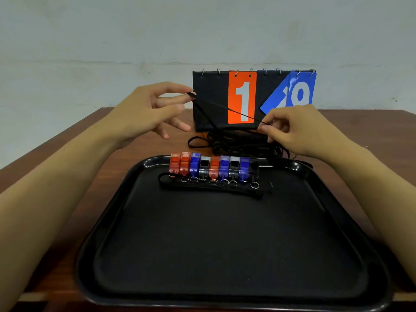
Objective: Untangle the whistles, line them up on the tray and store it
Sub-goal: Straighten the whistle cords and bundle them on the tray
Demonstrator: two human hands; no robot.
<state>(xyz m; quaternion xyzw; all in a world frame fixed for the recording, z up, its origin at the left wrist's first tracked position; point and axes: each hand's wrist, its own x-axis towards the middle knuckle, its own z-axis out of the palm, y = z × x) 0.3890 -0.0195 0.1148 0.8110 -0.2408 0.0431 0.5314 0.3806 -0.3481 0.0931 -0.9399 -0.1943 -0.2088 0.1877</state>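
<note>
Head | left hand (pixel 146 111), right hand (pixel 290 129) pinch cord (pixel 227 109) taut; whistles (pixel 213 167) below

- The tray (pixel 225 244) is showing plain black.
- The whistles (pixel 213 166) are running orange, orange, blue, grey, orange, blue, grey, blue, black.
- The cords (pixel 238 143) are lying black.
- The scoreboard (pixel 211 104) is showing black, with a white-numbered orange card (pixel 242 97) and blue cards (pixel 301 91).
- The table (pixel 67 154) is showing reddish brown.
</note>
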